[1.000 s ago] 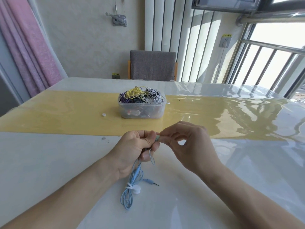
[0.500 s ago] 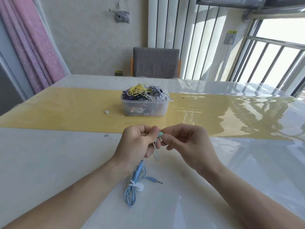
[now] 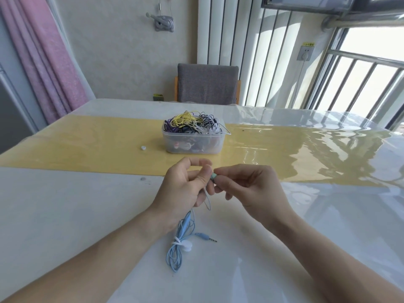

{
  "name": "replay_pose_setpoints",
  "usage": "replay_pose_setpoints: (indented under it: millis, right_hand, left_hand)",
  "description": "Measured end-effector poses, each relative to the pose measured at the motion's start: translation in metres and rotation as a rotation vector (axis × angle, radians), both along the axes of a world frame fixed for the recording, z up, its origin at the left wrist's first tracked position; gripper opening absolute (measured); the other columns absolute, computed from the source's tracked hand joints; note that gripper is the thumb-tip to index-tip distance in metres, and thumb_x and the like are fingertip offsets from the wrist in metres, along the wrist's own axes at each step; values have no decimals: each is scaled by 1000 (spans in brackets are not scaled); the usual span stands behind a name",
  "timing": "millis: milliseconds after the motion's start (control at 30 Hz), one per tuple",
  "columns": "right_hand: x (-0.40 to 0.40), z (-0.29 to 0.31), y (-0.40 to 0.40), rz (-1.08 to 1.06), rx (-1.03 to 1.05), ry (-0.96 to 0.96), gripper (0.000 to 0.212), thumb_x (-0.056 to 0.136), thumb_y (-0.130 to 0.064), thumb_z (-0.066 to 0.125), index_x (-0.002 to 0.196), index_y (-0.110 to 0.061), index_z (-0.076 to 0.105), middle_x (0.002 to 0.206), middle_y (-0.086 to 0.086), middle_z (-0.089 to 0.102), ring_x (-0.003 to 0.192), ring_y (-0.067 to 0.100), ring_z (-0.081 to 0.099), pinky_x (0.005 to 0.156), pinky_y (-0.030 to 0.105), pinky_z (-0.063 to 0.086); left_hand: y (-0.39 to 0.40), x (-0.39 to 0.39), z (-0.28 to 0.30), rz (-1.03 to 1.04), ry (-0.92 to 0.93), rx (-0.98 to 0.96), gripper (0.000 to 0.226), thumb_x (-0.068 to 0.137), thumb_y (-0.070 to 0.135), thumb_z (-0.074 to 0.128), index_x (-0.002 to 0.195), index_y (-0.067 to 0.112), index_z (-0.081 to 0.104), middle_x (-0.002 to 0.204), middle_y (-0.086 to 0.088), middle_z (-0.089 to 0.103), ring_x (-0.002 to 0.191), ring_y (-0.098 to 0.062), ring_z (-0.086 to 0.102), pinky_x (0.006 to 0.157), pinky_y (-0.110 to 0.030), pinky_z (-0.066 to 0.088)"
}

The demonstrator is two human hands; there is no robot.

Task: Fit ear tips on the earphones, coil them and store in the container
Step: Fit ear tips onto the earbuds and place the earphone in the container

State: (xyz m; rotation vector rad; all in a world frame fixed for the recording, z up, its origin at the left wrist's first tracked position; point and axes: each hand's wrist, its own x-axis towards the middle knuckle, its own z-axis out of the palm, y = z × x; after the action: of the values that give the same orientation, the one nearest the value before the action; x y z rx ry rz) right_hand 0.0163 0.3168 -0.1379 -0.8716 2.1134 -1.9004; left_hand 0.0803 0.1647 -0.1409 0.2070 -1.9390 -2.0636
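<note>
My left hand [image 3: 185, 191] and right hand [image 3: 247, 189] meet just above the table [image 3: 76, 215], fingertips almost touching. Between them sits the small mint-green earbud [image 3: 213, 177]: my right thumb and forefinger pinch it from the three o'clock side, while the curled fingers of my left hand close around the thin cable just below it from nine o'clock. I cannot tell whether an ear tip is already seated on it; the piece is too small and half covered by my fingers.

The rest of the light-blue earphone cable [image 3: 175, 254] hangs from my left hand toward six o'clock and lies on the table as a loose bundle, cinched by a white tie [image 3: 182, 244]. Its audio plug [image 3: 206, 237] lies just beside the bundle, pointing toward four o'clock.

At twelve o'clock from my hands, well apart from them, the clear plastic container [image 3: 193, 145] stands on the yellow strip [image 3: 87, 145] of the table, heaped with tangled yellow, purple, black and white cables. A small white ear tip [image 3: 143, 147] lies at the container's nine o'clock, near it but not touching.
</note>
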Motion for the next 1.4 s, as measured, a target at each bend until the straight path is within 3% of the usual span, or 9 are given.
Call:
replay_pose_setpoints:
  millis: [167,367,433,667,800,967,1133,1267,1400]
  right_hand:
    - [-1,0,-1,-17,-33,-85,9,83,-9,79,91,-7,76,72,9,75,66,16,70,55,23,48]
    - [0,1,1,-121,188,303,18,82,-10,80,83,-28,76,74,-13,74,67,8,68,68,20,55]
    - [-1,2,1,-128,183,331,18,82,-11,81,84,-28,77,75,-14,74,67,9,68,69,20,55]
    - [-6,2,3,16,-6,45,6,86,-7,75,92,-7,75,76,9,76,68,20,72,66,30,57]
    - [-7,3,3,102,-54,-133,23,80,-20,73,93,-1,74,82,22,74,71,22,70,67,31,56]
    - [-8,0,4,177,-71,-301,19,74,-20,75,87,-7,78,79,19,72,72,21,67,68,28,56]
    - [-4,0,5,86,-45,-180,20,75,-22,77,88,-6,79,76,18,74,67,24,70,71,32,59]
    - [0,-5,0,13,-45,-184,11,85,-8,75,91,0,78,77,18,75,69,26,72,75,39,62]
    - [0,-3,-1,161,-154,-495,21,87,-6,69,99,12,72,84,26,65,82,28,65,72,28,59]
  left_hand:
    - [-2,-2,-1,-19,-15,-69,20,99,19,52,95,0,51,58,-5,58,40,-17,37,41,-22,31]
    - [-3,-2,1,-102,-171,193,18,98,23,53,90,9,47,56,-1,50,38,-13,31,40,-21,23]
    - [-5,-3,0,-151,-192,267,19,97,25,54,86,11,46,56,0,47,39,-12,30,40,-21,22]
    - [-5,-4,1,-167,-166,279,19,94,26,55,87,10,48,57,-1,46,39,-12,29,41,-21,20]
    - [-5,-3,1,-143,-108,185,18,96,24,55,92,8,49,57,-3,45,40,-13,29,41,-21,21]
    - [-3,0,1,-140,-58,89,16,99,18,50,89,7,46,52,-4,46,40,-11,28,41,-23,17]
    - [-2,1,-1,-134,-35,-14,19,100,14,50,84,8,42,50,-2,44,43,-10,29,43,-19,22]
    - [-1,-2,-8,-46,65,-152,23,97,11,55,78,10,43,48,0,47,49,-16,33,47,-23,28]
    - [1,-1,-8,-71,112,-123,22,93,18,59,77,12,45,50,-1,51,49,-14,40,49,-21,36]
